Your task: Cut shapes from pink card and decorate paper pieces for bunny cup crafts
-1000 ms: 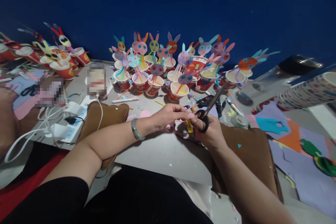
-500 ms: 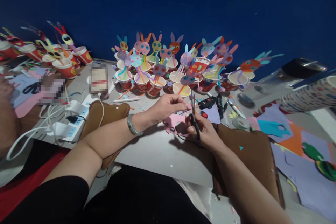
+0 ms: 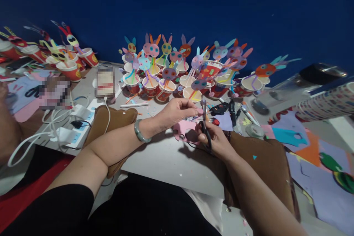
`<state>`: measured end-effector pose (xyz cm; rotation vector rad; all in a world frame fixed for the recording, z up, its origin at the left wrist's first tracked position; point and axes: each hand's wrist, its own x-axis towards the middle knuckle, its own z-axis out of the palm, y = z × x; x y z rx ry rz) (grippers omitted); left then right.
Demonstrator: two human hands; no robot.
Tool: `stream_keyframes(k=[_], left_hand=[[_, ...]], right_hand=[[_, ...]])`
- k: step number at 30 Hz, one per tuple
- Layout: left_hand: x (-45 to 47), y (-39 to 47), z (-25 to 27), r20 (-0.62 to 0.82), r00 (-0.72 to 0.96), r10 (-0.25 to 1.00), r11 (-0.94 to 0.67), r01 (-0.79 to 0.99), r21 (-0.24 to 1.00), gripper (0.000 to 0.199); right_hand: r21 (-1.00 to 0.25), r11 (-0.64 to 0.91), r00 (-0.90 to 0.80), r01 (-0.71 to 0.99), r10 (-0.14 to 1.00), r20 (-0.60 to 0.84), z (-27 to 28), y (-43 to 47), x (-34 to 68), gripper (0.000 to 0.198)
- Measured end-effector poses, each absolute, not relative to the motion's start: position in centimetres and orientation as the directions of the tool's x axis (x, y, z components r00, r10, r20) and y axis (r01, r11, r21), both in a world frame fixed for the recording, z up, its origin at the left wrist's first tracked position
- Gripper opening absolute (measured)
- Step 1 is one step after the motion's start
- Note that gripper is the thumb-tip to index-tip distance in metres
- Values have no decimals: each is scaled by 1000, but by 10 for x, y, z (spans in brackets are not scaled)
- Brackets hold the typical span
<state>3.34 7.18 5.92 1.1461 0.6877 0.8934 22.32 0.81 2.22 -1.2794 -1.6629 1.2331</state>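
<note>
Between the thumb and fingers of my left hand point(image 3: 181, 112) is a small piece of pink paper point(image 3: 199, 111). My right hand point(image 3: 214, 136) is closed around black-handled scissors point(image 3: 205, 129), whose blades point up and away from me, right beside the pink piece. Whether the blades touch the paper is hard to make out. Below both hands a larger pink sheet point(image 3: 181, 127) with cut-out holes lies on the grey table point(image 3: 171, 166). Several paper cups point(image 3: 192, 94) with rabbit-faced paper figures point(image 3: 169, 73) stand just beyond my hands.
Brown cushions point(image 3: 260, 169) lie under both forearms. A power strip point(image 3: 80, 132) with white cables sits at left, near another person's arm point(image 3: 8, 125). Coloured sheets point(image 3: 329, 191), a clear bottle point(image 3: 279, 92) and stacked paper cups point(image 3: 326, 99) occupy the right side.
The view has shifted slightly. The scissors' blades look closer together than before, while both hands keep nearly the same place. At the far left, the other person's arm has drawn back a little.
</note>
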Motion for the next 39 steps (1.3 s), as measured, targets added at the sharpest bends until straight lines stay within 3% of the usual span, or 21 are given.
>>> stream_keyframes(k=[10, 39], left_hand=[[33, 73, 59, 15, 513, 858, 140, -263, 955, 18], [26, 76, 63, 41, 533, 845, 94, -222, 970, 17]], right_hand=[[-962, 25, -270, 271, 961, -51, 29, 8, 220, 64], [-950, 48, -285, 308, 958, -44, 31, 11, 227, 53]])
